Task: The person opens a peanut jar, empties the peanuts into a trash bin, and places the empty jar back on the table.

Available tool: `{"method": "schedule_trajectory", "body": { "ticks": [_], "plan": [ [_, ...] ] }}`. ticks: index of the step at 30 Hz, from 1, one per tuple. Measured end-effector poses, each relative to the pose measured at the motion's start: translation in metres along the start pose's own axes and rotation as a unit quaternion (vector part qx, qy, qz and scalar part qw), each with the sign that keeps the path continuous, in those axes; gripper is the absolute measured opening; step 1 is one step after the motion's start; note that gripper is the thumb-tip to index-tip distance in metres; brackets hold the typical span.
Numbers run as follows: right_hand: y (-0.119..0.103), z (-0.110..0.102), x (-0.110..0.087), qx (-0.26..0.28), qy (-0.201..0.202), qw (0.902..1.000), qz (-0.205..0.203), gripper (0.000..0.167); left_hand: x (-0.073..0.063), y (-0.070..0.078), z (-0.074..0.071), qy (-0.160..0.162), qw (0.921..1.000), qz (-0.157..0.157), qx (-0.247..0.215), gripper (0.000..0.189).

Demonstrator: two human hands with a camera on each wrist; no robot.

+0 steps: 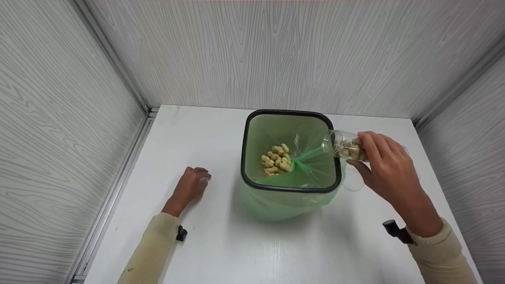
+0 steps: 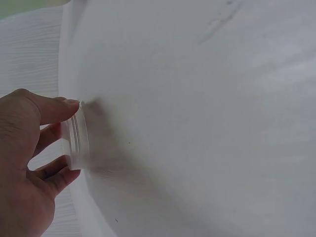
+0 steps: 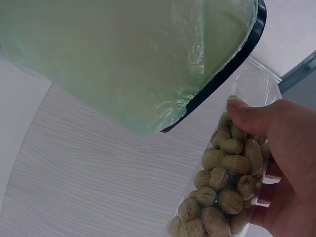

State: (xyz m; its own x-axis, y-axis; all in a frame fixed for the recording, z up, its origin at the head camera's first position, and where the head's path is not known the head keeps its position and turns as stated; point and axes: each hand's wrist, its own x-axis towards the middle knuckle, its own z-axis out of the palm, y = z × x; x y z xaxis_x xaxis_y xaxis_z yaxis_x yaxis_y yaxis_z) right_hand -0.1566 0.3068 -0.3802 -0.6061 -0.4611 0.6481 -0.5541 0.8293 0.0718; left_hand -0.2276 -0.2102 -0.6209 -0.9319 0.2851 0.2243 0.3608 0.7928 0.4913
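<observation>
My right hand (image 1: 392,169) grips a clear plastic jar (image 1: 342,146) of unshelled peanuts, tipped nearly level, with its mouth over the right rim of a bin (image 1: 292,189). In the right wrist view the thumb and fingers wrap the jar near its clear end, and peanuts (image 3: 217,182) fill much of it. A green bag (image 1: 276,205) lines the black-rimmed bin and hangs over its outside. A pile of peanuts (image 1: 278,159) lies inside. To the bin's left, my left hand (image 1: 190,185) pinches a clear ridged lid (image 2: 78,140) on edge at the white table.
The bin stands toward the back of the white table (image 1: 268,256). Pale wood-grain panels (image 1: 252,55) rise behind and at both sides. A round clear thing (image 1: 353,180) shows beside the bin, below the jar.
</observation>
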Motion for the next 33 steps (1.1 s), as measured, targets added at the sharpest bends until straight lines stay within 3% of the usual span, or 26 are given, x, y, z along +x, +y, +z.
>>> {"method": "schedule_trajectory", "body": {
  "ticks": [11, 25, 33],
  "plan": [
    [0.0001, 0.0005, -0.0008, 0.009, 0.009, 0.9998, 0.012, 0.075, 0.0003, 0.0018, -0.0024, -0.035, 0.9968, -0.064, -0.032, 0.028],
    [-0.0006, 0.0013, -0.0012, 0.013, 0.009, 0.9999, 0.006, 0.074, -0.0037, 0.002, -0.0018, -0.055, 0.9929, -0.099, -0.036, 0.041],
    [-0.0006, 0.0002, 0.0007, 0.013, 0.009, 0.9998, 0.008, 0.076, -0.0017, 0.0063, -0.0049, -0.039, 0.9956, -0.083, -0.02, 0.048]
  ]
}}
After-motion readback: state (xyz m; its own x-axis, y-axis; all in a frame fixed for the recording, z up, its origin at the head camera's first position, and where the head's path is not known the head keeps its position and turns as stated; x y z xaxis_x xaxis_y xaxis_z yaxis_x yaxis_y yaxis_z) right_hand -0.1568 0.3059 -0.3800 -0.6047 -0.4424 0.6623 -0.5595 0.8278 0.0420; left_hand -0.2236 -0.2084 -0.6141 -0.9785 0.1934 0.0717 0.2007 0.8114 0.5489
